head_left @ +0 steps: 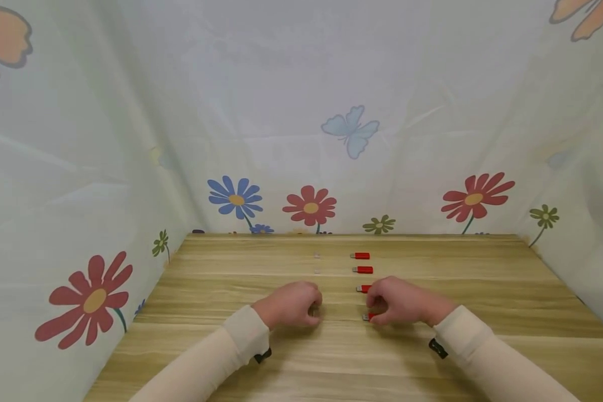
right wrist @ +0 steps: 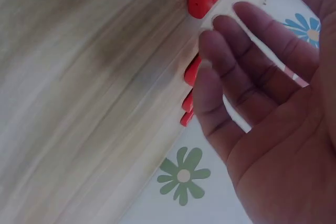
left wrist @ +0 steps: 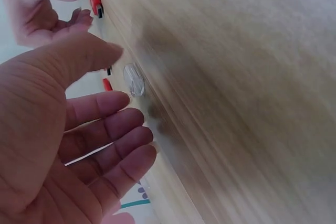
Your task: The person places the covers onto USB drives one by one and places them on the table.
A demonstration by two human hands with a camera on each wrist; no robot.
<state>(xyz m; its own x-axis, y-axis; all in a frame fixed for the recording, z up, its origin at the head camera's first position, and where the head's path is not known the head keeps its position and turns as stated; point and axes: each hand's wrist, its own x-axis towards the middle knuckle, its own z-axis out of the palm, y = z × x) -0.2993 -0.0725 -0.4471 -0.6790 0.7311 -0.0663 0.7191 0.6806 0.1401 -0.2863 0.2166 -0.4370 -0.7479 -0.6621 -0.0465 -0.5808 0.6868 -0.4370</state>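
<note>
Site: you work inside a screened booth (head_left: 80, 195); whether home or lab, cannot tell. Landmark: your wood-grain tabletop (head_left: 341, 357). Pale, creased sheeting (head_left: 281, 84) rises behind the tabletop and along its left and right sides, printed with flowers (head_left: 310, 206) near its edges and butterflies (head_left: 352, 132) higher above it.

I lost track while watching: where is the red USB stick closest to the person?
In the head view, the red USB stick lies right of centre on the table, partly hidden by the right hand.
</note>
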